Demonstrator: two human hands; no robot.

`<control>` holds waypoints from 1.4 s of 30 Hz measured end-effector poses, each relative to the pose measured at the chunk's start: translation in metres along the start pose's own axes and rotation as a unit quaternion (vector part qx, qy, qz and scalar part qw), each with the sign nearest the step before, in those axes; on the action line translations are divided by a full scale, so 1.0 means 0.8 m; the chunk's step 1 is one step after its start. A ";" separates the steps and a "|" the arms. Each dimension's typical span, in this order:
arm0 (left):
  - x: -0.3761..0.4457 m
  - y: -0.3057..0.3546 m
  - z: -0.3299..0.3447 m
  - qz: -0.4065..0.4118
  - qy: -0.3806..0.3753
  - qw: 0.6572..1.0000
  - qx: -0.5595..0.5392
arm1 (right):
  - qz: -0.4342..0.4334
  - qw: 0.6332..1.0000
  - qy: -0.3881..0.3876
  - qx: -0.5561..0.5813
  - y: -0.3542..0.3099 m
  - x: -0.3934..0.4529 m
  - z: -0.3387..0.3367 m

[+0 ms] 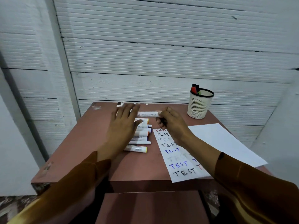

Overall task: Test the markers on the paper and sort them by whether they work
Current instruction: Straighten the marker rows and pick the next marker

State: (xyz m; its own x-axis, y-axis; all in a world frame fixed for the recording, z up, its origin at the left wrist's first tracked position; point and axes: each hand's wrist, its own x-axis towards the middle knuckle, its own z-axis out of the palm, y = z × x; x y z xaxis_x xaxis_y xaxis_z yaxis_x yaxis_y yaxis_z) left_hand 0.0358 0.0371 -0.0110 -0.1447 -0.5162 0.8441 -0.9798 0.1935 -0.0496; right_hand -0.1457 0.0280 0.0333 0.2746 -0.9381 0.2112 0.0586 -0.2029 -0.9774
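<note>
While the right hand (169, 122) grips a white marker (148, 114), the left hand (124, 123) hovers flat, fingers spread

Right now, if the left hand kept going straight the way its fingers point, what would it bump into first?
The left hand points up and away over the marker row. Going straight on, it would probably first meet the black-capped marker at the table's far edge, though depth is hard to judge.

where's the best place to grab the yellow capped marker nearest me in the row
Pinch the yellow capped marker across the middle of its white barrel, coming from above. It lies flat at the row's near end, so its near side looks open.
</note>
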 end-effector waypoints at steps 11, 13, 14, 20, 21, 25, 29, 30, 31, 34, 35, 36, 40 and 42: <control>0.003 0.059 -0.018 -0.001 -0.107 0.979 -0.174 | 0.002 0.989 -0.117 0.091 0.005 -0.014 -0.018; 0.006 0.067 -0.018 -0.008 -0.085 0.985 -0.152 | -0.003 0.991 -0.102 0.085 0.004 -0.015 -0.024; 0.007 0.072 -0.017 -0.022 -0.087 0.985 -0.150 | -0.006 0.992 -0.091 0.083 0.003 -0.015 -0.028; -0.004 0.092 0.001 -0.064 -0.156 0.981 -0.097 | -0.018 0.994 0.001 0.104 0.008 -0.004 -0.077; -0.008 0.093 0.004 -0.028 -0.154 0.986 -0.049 | -0.022 0.994 0.023 0.103 0.010 -0.002 -0.088; -0.015 0.095 0.014 0.032 -0.123 0.992 -0.024 | -0.030 0.990 0.121 0.068 0.025 0.012 -0.127; -0.019 0.098 0.015 0.066 -0.121 0.991 -0.003 | -0.007 0.980 0.196 -0.037 0.046 0.029 -0.147; -0.019 0.098 0.015 0.069 -0.124 0.990 -0.003 | -0.003 0.976 0.210 -0.064 0.051 0.031 -0.148; -0.019 0.098 0.016 0.072 -0.126 0.989 -0.003 | -0.001 0.972 0.218 -0.090 0.057 0.031 -0.147; -0.020 0.097 0.018 0.076 -0.132 0.988 -0.009 | -0.010 0.961 0.227 -0.160 0.074 0.028 -0.140; -0.019 0.097 0.019 0.078 -0.135 0.988 -0.009 | -0.013 0.956 0.234 -0.174 0.078 0.026 -0.139; -0.019 0.097 0.020 0.079 -0.138 0.987 -0.007 | -0.014 0.954 0.243 -0.178 0.082 0.025 -0.137; -0.019 0.097 0.021 0.081 -0.150 0.985 0.001 | -0.018 0.952 0.245 -0.182 0.081 0.020 -0.135; -0.019 0.097 0.020 0.078 -0.152 0.985 -0.001 | -0.023 0.952 0.235 -0.195 0.081 0.018 -0.133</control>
State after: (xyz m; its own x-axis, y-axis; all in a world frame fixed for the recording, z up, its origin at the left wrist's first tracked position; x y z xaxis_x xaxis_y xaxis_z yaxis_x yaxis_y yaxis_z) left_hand -0.0401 0.0462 -0.0361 -0.3277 -0.7062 0.6276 -0.9424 0.2913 -0.1643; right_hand -0.2402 -0.0288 -0.0268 -0.1855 -0.9291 0.3199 -0.3251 -0.2492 -0.9123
